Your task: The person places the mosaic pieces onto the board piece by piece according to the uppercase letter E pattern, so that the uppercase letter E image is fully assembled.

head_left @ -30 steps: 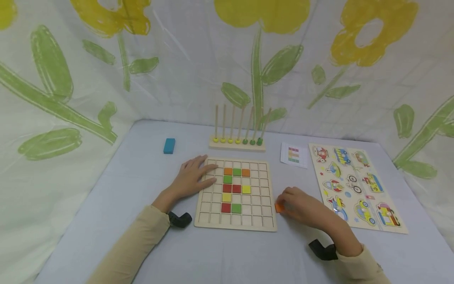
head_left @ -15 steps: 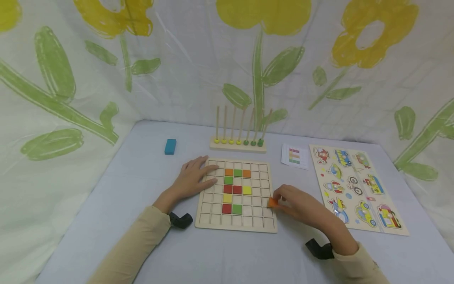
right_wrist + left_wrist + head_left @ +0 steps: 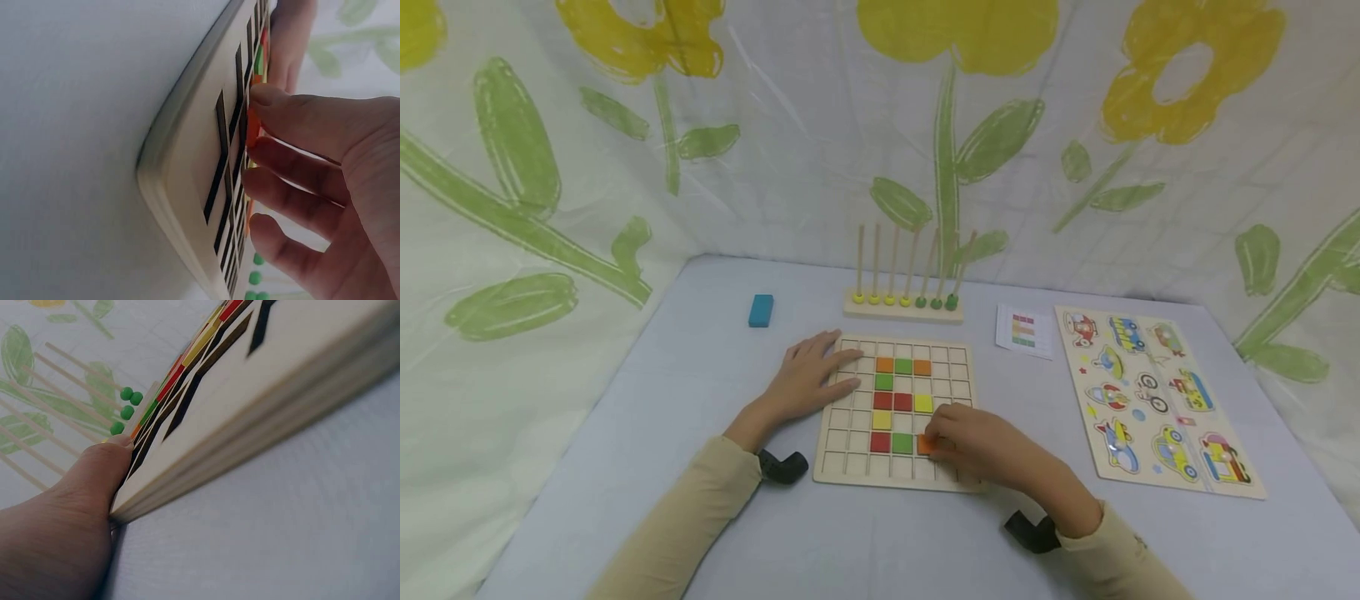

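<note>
A wooden grid board (image 3: 857, 468) lies mid-table with red, green, yellow and orange square tiles in some cells. My right hand (image 3: 992, 446) pinches an orange tile (image 3: 924, 445) between thumb and finger over the lower row, just right of a green tile (image 3: 902, 443). The right wrist view shows that orange tile (image 3: 253, 127) at the board's surface; whether it sits fully in its cell I cannot tell. My left hand (image 3: 805, 375) rests on the board's upper left edge with fingers spread, its thumb (image 3: 103, 465) on the rim.
Behind the board stands a peg rack (image 3: 902, 312) with yellow and green beads. A blue block (image 3: 761, 310) lies back left. At the right are a printed pattern card (image 3: 1024, 330) and a vehicle puzzle board (image 3: 1150, 400).
My right hand has carried the orange tile leftward from beside the board's right edge to the lower row, next to the green tile. My left hand has stayed in place.
</note>
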Motion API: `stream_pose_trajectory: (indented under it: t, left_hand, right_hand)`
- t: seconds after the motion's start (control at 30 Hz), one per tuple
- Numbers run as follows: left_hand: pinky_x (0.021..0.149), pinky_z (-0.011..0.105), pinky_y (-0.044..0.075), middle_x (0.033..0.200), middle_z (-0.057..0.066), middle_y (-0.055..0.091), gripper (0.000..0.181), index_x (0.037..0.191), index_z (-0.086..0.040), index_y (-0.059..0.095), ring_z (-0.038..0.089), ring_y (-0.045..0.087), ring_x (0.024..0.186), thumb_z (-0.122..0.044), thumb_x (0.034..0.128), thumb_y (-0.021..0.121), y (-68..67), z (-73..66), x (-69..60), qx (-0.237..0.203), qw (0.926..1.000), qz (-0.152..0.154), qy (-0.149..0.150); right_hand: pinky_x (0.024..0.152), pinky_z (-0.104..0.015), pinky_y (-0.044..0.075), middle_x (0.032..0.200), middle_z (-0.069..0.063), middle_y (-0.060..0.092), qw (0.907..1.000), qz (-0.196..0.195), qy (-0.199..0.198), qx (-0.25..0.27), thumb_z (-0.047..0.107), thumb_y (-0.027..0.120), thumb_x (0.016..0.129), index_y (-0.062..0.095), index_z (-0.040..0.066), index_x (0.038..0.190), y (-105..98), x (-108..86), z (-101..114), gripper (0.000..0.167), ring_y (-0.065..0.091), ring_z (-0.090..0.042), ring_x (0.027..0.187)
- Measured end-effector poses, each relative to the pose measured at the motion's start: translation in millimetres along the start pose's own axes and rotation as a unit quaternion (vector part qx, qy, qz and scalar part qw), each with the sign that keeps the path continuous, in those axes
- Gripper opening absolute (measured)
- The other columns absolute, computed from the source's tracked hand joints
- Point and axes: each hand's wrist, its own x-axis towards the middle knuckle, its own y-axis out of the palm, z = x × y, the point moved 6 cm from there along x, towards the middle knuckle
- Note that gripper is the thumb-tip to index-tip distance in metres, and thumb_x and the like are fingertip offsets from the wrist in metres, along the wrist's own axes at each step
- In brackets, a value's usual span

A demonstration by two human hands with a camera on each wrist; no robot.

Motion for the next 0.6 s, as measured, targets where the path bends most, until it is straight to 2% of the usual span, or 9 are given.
stream_pose_trajectory:
  t: [0.43,0.6]
  left_hand:
    - [0.111,0.056,0.015,0.157,0.008,0.024,0.055,0.142,-0.034,0.046,0.03,0.018,0.145,-0.059,0.0926,0.049,0.0,2.1,1.5,-0.001,1.0,0.001,0.0]
    - [0.111,0.056,0.015,0.157,0.008,0.024,0.055,0.142,-0.033,0.046,0.03,0.018,0.145,-0.058,0.0928,0.049,-1.3,1.5,2.3,-0.001,1.0,-0.001,0.001]
  right_hand:
    - [0.075,-0.019,0.05,0.099,0.012,0.059,1.0,-0.003,-0.006,-0.005,0.027,0.069,0.089,0.066,0.021,0.102,-0.1,4.3,5.8,0.015,0.055,-0.002,0.085]
    - [0.073,-0.018,0.049,0.097,0.012,0.058,0.9997,-0.019,-0.016,-0.001,0.027,0.069,0.089,0.066,0.021,0.1,-1.8,4.2,5.8,0.013,0.053,-0.002,0.082]
